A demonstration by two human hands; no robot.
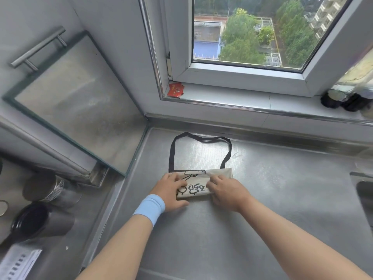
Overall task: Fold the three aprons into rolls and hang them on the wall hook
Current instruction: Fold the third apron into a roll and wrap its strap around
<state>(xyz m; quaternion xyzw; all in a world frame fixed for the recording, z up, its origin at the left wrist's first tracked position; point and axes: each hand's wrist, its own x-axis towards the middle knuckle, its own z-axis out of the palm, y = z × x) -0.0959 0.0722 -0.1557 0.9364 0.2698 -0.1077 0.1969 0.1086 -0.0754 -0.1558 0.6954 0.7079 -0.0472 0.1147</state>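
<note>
Folded apron (198, 187), centre frame: long axis left-right, strap loop (199, 138) above. Left hand (171, 190) presses flat on its left end; right hand (228, 193) rests bent-fingered on its right end, pinch unclear.
</note>
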